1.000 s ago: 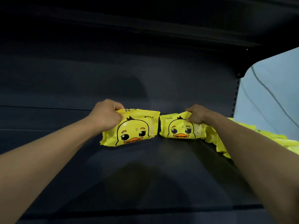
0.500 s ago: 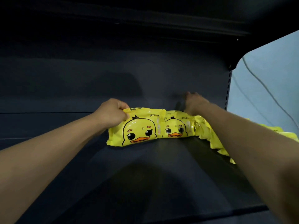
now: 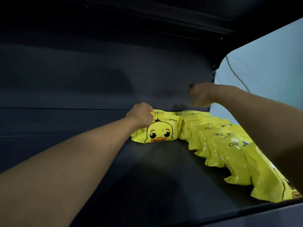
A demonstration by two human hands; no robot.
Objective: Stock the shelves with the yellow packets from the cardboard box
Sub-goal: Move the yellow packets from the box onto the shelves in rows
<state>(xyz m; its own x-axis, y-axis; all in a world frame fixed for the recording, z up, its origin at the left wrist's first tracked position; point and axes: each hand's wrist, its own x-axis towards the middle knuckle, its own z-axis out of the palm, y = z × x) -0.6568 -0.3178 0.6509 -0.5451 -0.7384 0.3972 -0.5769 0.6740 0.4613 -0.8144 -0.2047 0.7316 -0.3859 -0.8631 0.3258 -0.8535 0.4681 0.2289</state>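
Note:
A yellow packet with a duck face point(image 3: 161, 131) stands on the dark shelf point(image 3: 147, 169), near the back. My left hand point(image 3: 141, 115) grips its top left corner. A row of several more yellow packets point(image 3: 229, 149) runs from the back right corner toward the shelf's front right, each leaning on the one behind. My right hand point(image 3: 200, 94) hovers above the far end of that row with fingers loosely curled, holding nothing. The cardboard box is out of view.
The shelf's back panel point(image 3: 98, 79) and an upper shelf point(image 3: 147, 17) close in the space. A perforated upright point(image 3: 213, 76) marks the right end, with a pale wall and a cable point(image 3: 236, 74) beyond. The shelf's front lip point(image 3: 213, 212) runs along the bottom.
My right hand let go of its packet at the row's end and lifted up off it. My left hand pushed the duck packet right, against the row.

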